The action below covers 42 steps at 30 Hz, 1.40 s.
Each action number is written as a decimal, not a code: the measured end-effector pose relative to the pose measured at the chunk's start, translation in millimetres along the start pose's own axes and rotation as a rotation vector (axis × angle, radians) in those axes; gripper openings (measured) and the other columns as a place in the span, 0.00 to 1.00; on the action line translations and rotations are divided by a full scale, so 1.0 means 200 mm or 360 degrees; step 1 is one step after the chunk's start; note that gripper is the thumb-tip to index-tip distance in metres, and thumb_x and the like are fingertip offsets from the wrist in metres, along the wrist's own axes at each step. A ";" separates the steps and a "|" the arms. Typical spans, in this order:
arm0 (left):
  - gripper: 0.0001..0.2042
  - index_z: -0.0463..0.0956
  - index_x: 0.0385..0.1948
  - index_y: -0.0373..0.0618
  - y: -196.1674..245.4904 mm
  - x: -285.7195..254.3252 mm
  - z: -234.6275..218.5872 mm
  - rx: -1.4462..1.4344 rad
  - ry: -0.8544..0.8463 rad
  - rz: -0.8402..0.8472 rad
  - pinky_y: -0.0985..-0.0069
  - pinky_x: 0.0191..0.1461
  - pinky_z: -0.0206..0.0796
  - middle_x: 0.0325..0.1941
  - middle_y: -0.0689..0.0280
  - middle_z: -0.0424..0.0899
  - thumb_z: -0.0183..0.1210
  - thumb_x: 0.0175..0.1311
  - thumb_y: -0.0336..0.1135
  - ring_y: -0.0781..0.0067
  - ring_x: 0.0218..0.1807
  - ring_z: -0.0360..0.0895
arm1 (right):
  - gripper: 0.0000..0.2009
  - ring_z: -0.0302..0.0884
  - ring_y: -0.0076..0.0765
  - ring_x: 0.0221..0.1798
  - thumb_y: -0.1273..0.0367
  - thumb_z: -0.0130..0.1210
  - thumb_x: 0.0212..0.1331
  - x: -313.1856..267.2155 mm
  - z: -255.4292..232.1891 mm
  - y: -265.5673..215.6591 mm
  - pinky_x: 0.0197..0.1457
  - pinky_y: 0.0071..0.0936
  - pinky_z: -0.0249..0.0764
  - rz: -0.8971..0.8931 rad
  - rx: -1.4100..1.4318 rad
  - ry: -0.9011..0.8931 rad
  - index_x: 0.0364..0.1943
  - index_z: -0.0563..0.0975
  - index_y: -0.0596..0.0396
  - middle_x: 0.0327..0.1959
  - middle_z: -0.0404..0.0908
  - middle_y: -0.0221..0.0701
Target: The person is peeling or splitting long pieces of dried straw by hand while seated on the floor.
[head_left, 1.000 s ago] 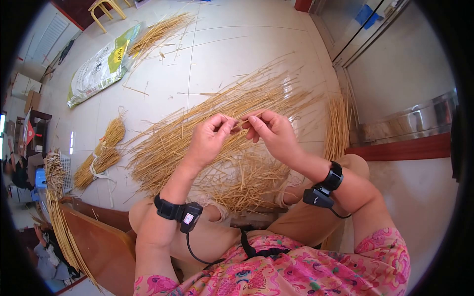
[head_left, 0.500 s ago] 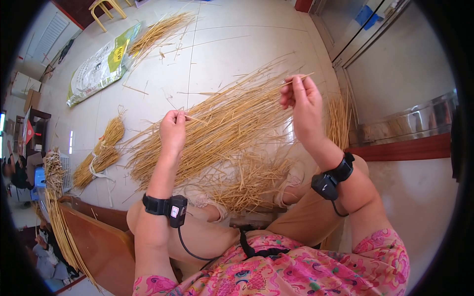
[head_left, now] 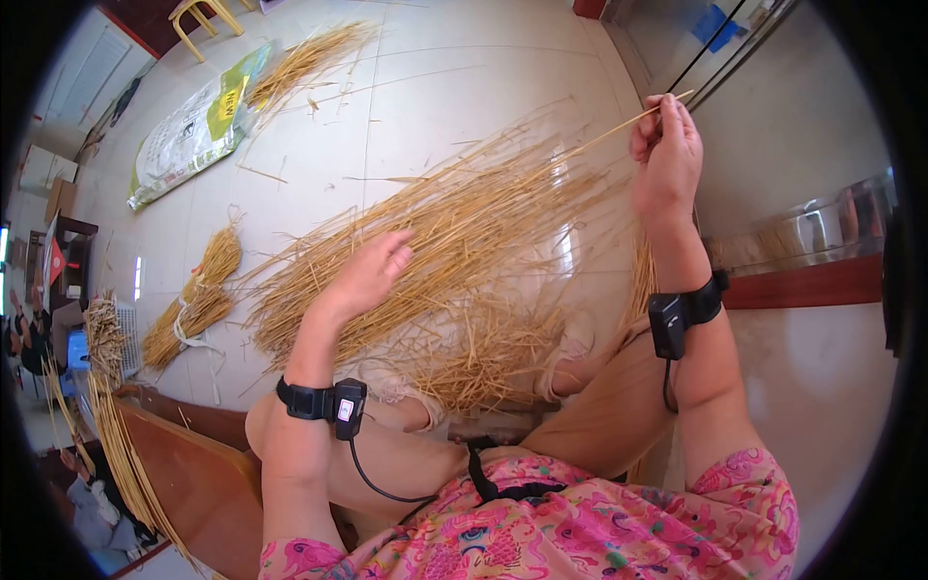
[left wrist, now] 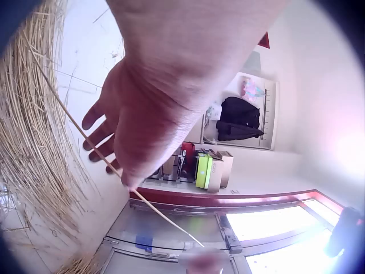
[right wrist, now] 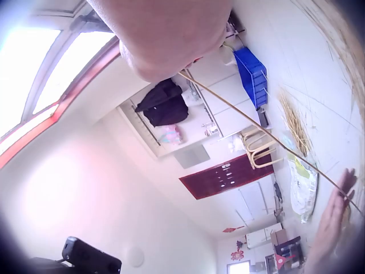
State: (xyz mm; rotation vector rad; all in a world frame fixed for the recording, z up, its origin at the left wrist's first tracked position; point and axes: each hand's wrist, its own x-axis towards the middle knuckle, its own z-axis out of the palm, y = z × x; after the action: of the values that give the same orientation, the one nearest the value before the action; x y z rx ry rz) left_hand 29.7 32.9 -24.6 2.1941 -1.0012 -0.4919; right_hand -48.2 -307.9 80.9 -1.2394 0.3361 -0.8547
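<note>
My right hand [head_left: 672,159] is raised at the far right in the head view, pinching one thin straw stalk [head_left: 623,126] near its end. The stalk slants down leftward until it blends into the straw pile [head_left: 454,227] on the floor. My left hand [head_left: 372,271] hovers over the pile's near side with fingers extended and apart. In the left wrist view the stalk [left wrist: 63,108] crosses the left hand's fingers [left wrist: 100,134]. In the right wrist view it runs as one long line [right wrist: 245,117] from the right hand toward the left hand [right wrist: 336,211].
Short straw scraps [head_left: 483,358] lie between my feet. A tied straw bundle [head_left: 208,280] sits left of the pile, and a printed bag [head_left: 198,130] with straw at its mouth lies beyond. A brown wooden board [head_left: 193,464] stands at my left; a metal-framed door [head_left: 793,145] is at right.
My hands were together over the pile, then spread apart. The right hand rose far to the right with a stalk; the left went left, gripping stalk, and its fingers have since loosened and straightened.
</note>
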 end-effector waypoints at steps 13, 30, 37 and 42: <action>0.14 0.73 0.41 0.40 0.11 0.02 -0.15 -0.0822 -0.0195 -0.0448 0.86 0.32 0.59 0.22 0.75 0.69 0.40 0.71 0.37 0.86 0.26 0.63 | 0.15 0.65 0.15 0.22 0.64 0.51 0.62 0.04 -0.08 0.06 0.24 0.15 0.63 0.0340 -0.0446 -0.0196 0.46 0.72 0.61 0.26 0.75 0.28; 0.04 0.65 0.37 0.37 0.30 0.05 0.12 -0.0968 0.0041 -0.0134 0.81 0.34 0.68 0.30 0.63 0.77 0.46 0.66 0.28 0.78 0.31 0.75 | 0.07 0.75 0.20 0.28 0.69 0.48 0.64 -0.53 0.19 0.33 0.29 0.17 0.72 0.0936 -0.0488 -0.1183 0.35 0.71 0.60 0.29 0.78 0.30; 0.04 0.68 0.34 0.37 0.30 0.07 0.13 -0.0599 0.0411 0.0042 0.75 0.38 0.70 0.31 0.58 0.79 0.48 0.64 0.28 0.68 0.32 0.79 | 0.07 0.77 0.22 0.29 0.69 0.46 0.65 -0.54 0.22 0.34 0.29 0.18 0.73 0.0886 -0.0373 -0.1136 0.36 0.70 0.59 0.30 0.78 0.32; 0.04 0.68 0.33 0.39 0.25 0.07 0.15 -0.0757 0.0528 -0.0081 0.74 0.39 0.68 0.31 0.59 0.79 0.48 0.64 0.29 0.69 0.34 0.77 | 0.07 0.77 0.23 0.29 0.69 0.46 0.65 -0.52 0.21 0.33 0.29 0.18 0.73 0.0888 -0.0338 -0.0971 0.36 0.69 0.60 0.31 0.79 0.34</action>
State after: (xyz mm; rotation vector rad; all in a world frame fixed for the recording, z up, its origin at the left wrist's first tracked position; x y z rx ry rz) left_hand -4.1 -14.0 -10.8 1.7974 -0.5795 -0.3310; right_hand -62.6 -199.2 11.4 -1.4386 0.2575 0.0518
